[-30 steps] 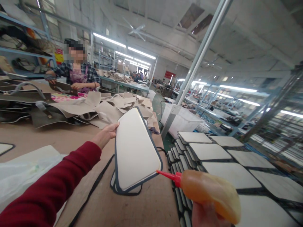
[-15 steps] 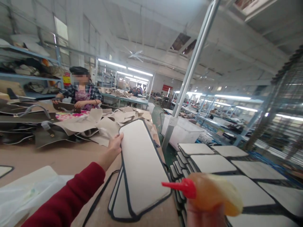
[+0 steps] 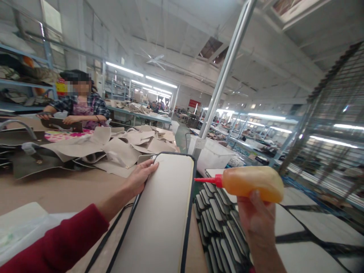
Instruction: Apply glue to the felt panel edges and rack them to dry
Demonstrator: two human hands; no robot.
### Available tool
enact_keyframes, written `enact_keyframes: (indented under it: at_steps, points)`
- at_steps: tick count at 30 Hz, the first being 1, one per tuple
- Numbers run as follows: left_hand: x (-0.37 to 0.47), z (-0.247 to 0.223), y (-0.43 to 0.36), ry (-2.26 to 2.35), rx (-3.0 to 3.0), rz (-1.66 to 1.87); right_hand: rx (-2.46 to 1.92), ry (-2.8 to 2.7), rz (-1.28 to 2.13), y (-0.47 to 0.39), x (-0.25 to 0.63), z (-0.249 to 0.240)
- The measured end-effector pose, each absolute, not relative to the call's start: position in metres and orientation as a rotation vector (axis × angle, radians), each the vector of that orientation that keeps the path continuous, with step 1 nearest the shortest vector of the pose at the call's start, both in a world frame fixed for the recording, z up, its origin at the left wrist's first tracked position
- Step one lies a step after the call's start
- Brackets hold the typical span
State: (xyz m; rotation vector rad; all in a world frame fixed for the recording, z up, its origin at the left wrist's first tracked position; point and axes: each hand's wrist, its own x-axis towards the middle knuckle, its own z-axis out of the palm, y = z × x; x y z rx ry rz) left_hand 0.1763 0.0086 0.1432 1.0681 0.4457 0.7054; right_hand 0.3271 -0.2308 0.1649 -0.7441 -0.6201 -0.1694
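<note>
My left hand (image 3: 141,176) grips the upper left edge of a pale panel with a dark border (image 3: 159,212), thumb on its face. The panel is tilted up over the table's edge. In my right hand (image 3: 257,216) is a squeeze bottle of amber liquid (image 3: 253,184), held sideways. Its red nozzle (image 3: 207,180) points left, at the panel's upper right edge. A thin yellowish line runs down the panel's right border.
Stacks of similar panels (image 3: 295,258) stand on the right. Beige pieces (image 3: 122,149) and dark bag parts (image 3: 34,159) lie across the brown table (image 3: 71,189). A person (image 3: 82,106) works at the far left. A metal post (image 3: 222,76) rises beyond the table.
The bottle has moved up and its nozzle now lies by the panel's upper right edge. The panel has turned more upright in my left hand. The view has shifted slightly right.
</note>
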Motion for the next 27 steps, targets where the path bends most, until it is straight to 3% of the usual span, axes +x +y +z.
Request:
enact_keyframes:
  at_steps: [10,20,27]
  points:
    - [0.180,0.143,0.004,0.409,1.058,0.649,-0.808,-0.616,-0.117,-0.233,0.346,0.154]
    - [0.185,0.124,0.040,0.556,0.993,0.784,-0.908,-0.434,0.356,-0.265,0.319,0.069]
    - [0.177,0.107,0.064,0.736,0.838,1.040,-0.877,-0.071,0.120,-0.279,0.317,0.090]
